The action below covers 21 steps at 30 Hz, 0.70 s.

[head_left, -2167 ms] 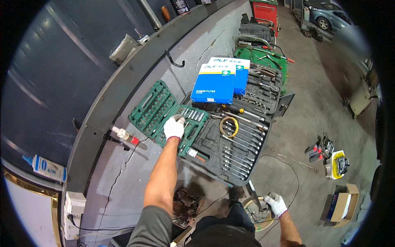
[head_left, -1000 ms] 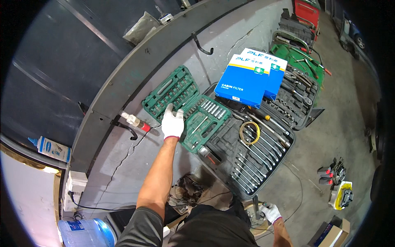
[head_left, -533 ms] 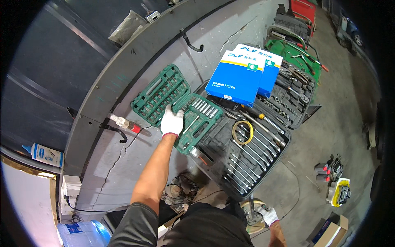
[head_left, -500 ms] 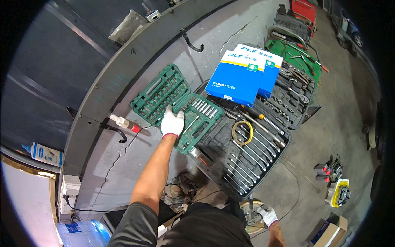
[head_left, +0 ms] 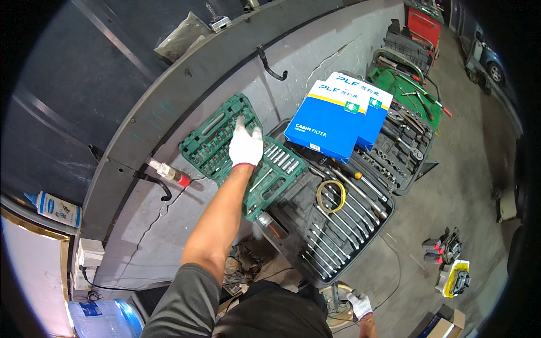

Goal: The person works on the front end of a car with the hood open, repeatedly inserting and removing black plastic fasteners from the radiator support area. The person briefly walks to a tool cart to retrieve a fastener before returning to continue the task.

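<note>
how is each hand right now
White-gloved left hand: open, over the green plastic socket case.
White-gloved right hand: cannot tell, too small.

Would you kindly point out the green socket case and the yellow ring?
Green socket case (head_left: 279, 188): head view, on its tray's near edge.
Yellow ring (head_left: 343, 197): head view, on its right rim.

An opened black tool case carries most of the things; a row of wrenches lies in its near half, with a yellow-banded tool beyond them; an open green socket case overlaps its left side; two blue-and-white boxes lie across its middle; the grey floor bears red-topped cans, a yellow-lined tub and an open carton.
</note>
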Each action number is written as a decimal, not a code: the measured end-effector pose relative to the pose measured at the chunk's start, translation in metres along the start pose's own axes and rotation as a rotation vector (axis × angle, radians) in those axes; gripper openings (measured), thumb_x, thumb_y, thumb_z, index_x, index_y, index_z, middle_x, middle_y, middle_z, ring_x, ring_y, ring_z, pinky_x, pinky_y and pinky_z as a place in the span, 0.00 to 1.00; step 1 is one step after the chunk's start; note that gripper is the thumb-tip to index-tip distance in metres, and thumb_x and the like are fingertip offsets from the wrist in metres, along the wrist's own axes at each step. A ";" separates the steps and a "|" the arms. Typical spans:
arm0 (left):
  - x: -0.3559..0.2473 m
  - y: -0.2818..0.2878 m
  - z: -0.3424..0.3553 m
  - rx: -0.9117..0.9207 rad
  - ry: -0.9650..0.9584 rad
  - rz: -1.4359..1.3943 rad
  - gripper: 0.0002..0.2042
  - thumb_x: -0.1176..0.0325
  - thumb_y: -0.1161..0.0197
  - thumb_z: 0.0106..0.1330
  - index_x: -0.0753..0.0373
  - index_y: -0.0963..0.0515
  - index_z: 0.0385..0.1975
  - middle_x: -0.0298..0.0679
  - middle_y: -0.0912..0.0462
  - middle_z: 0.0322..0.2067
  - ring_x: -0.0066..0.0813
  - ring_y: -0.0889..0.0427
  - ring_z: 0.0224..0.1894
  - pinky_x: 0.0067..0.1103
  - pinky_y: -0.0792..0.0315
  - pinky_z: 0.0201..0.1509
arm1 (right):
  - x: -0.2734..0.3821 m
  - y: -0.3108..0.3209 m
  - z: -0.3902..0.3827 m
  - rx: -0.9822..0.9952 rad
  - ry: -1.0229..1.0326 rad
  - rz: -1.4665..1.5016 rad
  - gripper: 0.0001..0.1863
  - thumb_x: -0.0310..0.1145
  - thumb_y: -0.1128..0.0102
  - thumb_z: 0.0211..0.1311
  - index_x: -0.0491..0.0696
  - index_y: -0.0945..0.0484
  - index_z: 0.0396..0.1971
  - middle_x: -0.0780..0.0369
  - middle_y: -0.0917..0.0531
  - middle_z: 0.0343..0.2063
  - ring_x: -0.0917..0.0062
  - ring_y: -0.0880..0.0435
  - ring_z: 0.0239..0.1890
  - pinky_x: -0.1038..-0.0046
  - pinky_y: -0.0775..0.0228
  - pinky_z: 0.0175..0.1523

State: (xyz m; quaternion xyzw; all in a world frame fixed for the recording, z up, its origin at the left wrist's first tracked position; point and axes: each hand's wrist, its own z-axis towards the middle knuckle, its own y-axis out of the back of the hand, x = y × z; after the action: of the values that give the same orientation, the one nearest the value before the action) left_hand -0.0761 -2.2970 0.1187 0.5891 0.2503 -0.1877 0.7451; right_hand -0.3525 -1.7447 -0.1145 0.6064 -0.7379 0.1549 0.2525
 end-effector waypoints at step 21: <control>0.058 0.011 -0.085 -0.126 0.234 -0.243 0.38 0.58 0.34 0.67 0.73 0.41 0.71 0.47 0.14 0.41 0.45 0.16 0.47 0.34 0.25 0.57 | -0.019 0.010 0.016 -0.067 -0.018 -0.059 0.15 0.43 0.28 0.58 0.46 0.16 0.24 0.72 0.23 0.18 0.86 0.30 0.21 0.75 0.37 0.27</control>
State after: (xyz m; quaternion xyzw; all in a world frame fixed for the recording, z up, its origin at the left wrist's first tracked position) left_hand -0.0358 -2.2110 0.0771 0.5243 0.4158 -0.1906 0.7182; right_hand -0.3621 -1.7356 -0.1375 0.6206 -0.7266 0.1171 0.2705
